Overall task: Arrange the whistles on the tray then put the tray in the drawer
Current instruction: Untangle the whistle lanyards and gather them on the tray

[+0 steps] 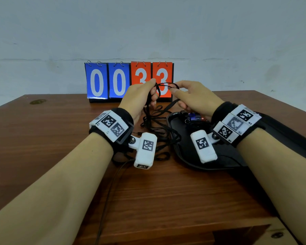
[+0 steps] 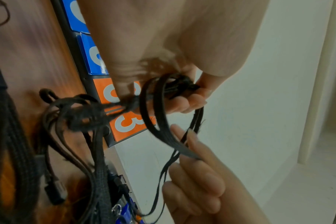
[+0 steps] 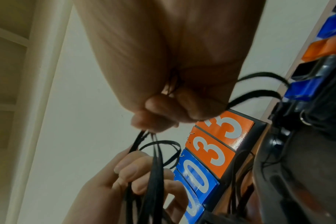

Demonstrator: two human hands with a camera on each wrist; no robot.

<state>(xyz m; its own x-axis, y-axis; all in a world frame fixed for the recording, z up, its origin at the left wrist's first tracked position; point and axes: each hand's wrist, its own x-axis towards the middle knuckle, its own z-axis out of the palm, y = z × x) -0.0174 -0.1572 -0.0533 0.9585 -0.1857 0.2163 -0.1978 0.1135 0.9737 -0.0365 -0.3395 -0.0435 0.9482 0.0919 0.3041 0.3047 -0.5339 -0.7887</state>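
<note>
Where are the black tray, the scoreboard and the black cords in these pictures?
black tray (image 1: 187,160): head view, bare near rim.
scoreboard (image 1: 97,82): head view, left blue zero card.
black cords (image 1: 159,128): head view, tangle on the table between both wrists.

In the left wrist view, the left hand (image 2: 175,50) at twelve o'clock grips a bunch of flat black woven cords (image 2: 157,109). At five o'clock, the right hand (image 2: 201,178) pinches one loop. Behind, a blue-and-orange flip scoreboard (image 2: 123,127) stands on the brown wooden bench (image 2: 29,57).
</note>
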